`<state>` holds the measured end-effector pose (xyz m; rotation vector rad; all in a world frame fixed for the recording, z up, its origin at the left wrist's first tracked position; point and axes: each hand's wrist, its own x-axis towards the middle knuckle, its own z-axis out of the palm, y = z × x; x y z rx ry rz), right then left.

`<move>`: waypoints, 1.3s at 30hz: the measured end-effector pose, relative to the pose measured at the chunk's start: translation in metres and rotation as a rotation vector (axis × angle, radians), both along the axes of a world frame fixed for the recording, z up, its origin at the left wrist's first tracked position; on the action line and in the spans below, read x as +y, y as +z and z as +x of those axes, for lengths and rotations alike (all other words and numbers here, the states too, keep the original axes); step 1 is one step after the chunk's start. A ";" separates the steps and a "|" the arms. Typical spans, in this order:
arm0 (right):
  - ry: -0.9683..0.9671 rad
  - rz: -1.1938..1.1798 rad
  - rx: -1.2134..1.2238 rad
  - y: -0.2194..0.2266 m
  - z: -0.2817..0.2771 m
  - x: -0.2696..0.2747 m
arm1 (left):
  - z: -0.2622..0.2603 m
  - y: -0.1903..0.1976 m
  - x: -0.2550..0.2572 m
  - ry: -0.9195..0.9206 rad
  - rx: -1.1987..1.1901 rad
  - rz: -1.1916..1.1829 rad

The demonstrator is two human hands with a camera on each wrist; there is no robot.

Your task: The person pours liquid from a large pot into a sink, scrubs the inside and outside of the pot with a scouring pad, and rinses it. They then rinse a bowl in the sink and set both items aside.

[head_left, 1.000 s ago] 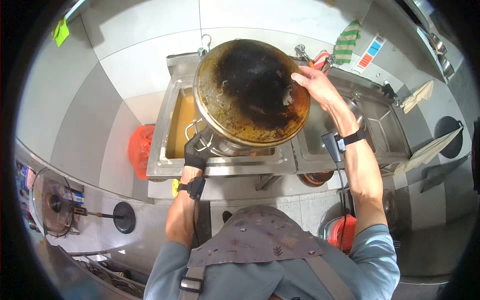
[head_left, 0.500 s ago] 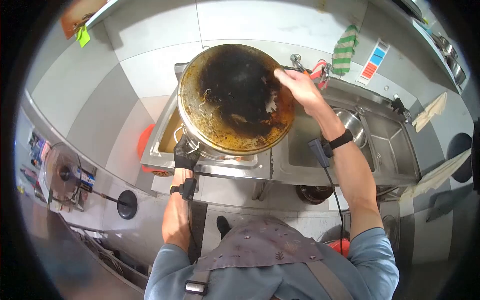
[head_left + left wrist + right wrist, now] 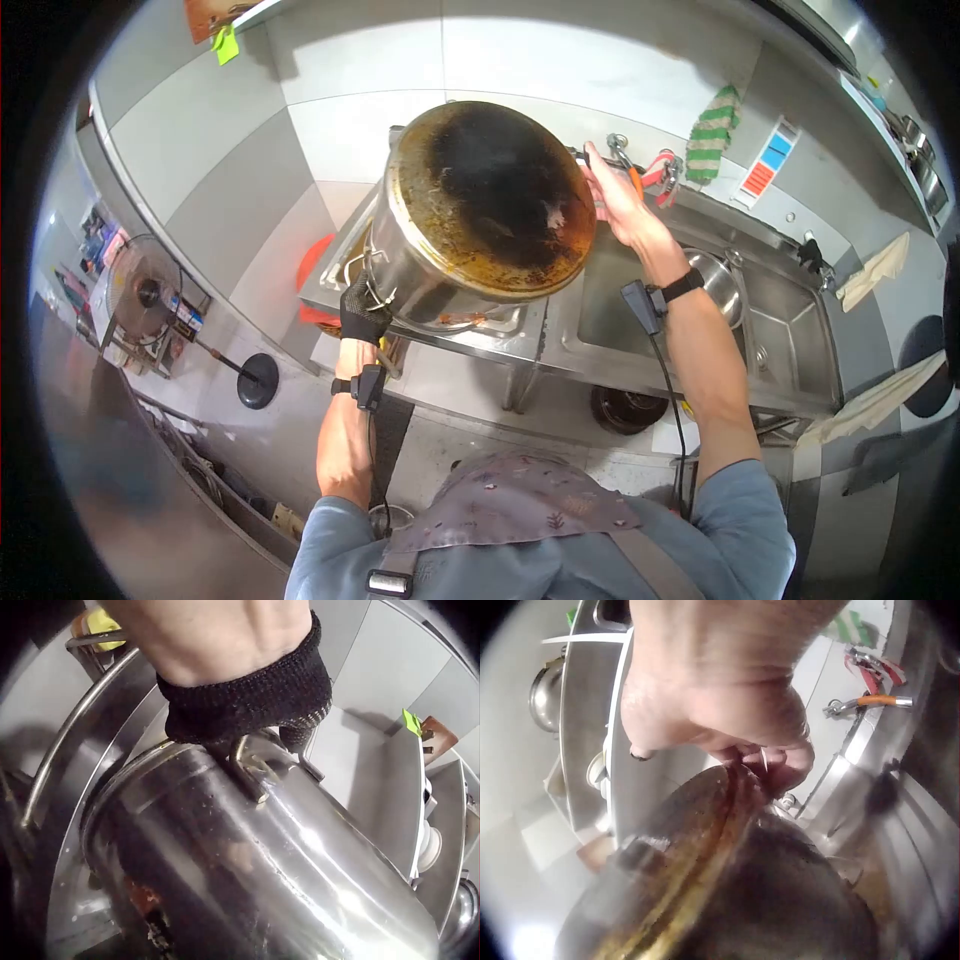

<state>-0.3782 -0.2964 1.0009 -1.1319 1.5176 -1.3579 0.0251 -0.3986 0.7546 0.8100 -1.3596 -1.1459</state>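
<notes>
A large steel stock pot (image 3: 425, 285) is tipped over the left side of the sink, its scorched black and yellow-brown base turned up towards me. My left hand (image 3: 362, 312), in a black mesh glove, grips a metal loop handle at the pot's lower left; in the left wrist view the handle (image 3: 249, 774) comes out from under the glove. My bare right hand (image 3: 620, 205) holds the far right edge of the base, thumb raised away from it. Fingers (image 3: 780, 769) bend at that edge in the right wrist view, their tips partly hidden. The pot's mouth is hidden.
The right basin (image 3: 600, 320) of the steel sink adjoins the pot, with a metal bowl (image 3: 712, 285) to its right. Behind stand a tap (image 3: 618, 145) and a red-and-white cloth (image 3: 660, 172). A striped towel (image 3: 712, 135) hangs on the wall. A fan (image 3: 145, 290) stands at left.
The pot has shifted left and turned, so more of its side wall shows. My right thumb has lifted off the base. The left hand has kept its hold on the handle.
</notes>
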 end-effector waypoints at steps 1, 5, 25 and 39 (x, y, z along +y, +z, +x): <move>0.012 -0.005 -0.002 -0.003 -0.002 -0.006 | 0.000 0.006 -0.003 -0.095 0.331 0.156; 0.095 0.058 -0.007 -0.006 -0.003 -0.009 | 0.022 0.012 -0.007 0.148 -0.118 0.026; 0.561 0.140 -0.238 -0.138 0.143 -0.110 | 0.185 0.170 0.100 0.626 0.179 0.398; 0.775 0.104 0.207 -0.205 0.104 -0.185 | 0.171 0.151 0.114 0.827 0.064 0.359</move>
